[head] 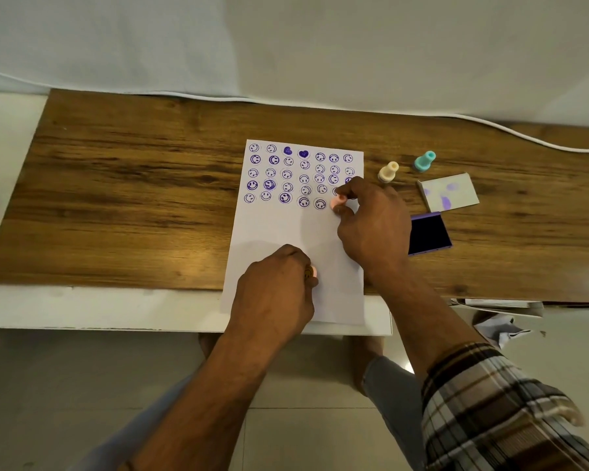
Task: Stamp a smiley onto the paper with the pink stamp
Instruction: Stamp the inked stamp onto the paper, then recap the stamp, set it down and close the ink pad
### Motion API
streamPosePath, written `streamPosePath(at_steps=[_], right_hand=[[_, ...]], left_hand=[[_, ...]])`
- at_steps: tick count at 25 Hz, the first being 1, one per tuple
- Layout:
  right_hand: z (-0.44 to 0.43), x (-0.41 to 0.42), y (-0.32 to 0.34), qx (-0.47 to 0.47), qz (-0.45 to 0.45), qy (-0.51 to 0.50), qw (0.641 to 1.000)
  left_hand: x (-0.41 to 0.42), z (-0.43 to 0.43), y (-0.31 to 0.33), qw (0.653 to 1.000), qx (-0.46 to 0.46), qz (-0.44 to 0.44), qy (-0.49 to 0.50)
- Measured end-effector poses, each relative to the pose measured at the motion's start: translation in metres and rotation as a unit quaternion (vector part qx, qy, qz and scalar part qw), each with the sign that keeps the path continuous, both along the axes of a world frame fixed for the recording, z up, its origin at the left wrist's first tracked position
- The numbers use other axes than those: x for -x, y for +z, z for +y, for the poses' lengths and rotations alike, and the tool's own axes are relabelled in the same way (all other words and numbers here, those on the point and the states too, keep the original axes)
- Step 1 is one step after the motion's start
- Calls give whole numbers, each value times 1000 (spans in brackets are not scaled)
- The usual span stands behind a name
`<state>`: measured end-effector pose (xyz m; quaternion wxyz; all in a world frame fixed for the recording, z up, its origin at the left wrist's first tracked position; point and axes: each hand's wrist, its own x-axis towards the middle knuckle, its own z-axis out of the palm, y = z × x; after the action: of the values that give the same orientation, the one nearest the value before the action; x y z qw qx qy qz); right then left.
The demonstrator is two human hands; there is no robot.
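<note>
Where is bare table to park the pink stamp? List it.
Free: the table left of the paper. Crowded: right of the paper, with cream stamp, teal stamp, ink pad and lid.

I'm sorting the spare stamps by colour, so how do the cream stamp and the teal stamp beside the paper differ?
The cream stamp is pale beige, while the teal stamp is blue-green. The cream stamp stands nearer the paper; the teal stamp sits farther right and farther back on the table. The teal stamp looks tilted to the right, the cream one less so. Both share the same knob-topped shape, and no hand touches either.
</note>
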<state>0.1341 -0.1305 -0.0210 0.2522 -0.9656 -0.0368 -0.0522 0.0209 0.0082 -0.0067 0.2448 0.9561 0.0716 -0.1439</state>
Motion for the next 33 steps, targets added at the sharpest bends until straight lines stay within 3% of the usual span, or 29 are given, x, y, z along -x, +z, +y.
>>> streamPosePath(at_steps=[3, 6, 9, 11, 12, 14, 16, 18, 24, 28, 33], right_hand=[[-3, -2, -2, -7, 16, 9, 1000], [-9, -2, 7, -164, 85, -61, 981], [-23, 1, 40, -430, 102, -175, 880], [-34, 17, 59, -517, 127, -214, 819], [-39, 28, 61, -524, 145, -224, 809], [-43, 54, 59, -512, 176, -231, 808], [-39, 73, 55, -509, 189, -210, 813], [-36, 77, 53, -484, 193, -148, 841], [-39, 63, 49, -422, 211, -45, 880], [-42, 60, 47, -414, 205, -11, 887], [-49, 58, 45, -419, 221, 9, 881]], left_hand=[[0, 0, 1, 1000, 3, -17, 5], [1, 1, 2, 999, 7, -31, -1], [-1, 1, 6, 997, 21, -68, 6], [-3, -1, 12, 991, 95, -85, 51], [-4, -2, 17, 980, 162, -72, 91], [-8, -3, 24, 945, 286, -30, 156], [-12, -2, 26, 918, 348, -15, 187], [-14, -2, 28, 888, 403, -13, 221], [-19, -7, 25, 861, 433, -5, 267], [-19, -11, 23, 852, 452, -5, 265], [-20, -14, 23, 807, 512, 11, 294]])
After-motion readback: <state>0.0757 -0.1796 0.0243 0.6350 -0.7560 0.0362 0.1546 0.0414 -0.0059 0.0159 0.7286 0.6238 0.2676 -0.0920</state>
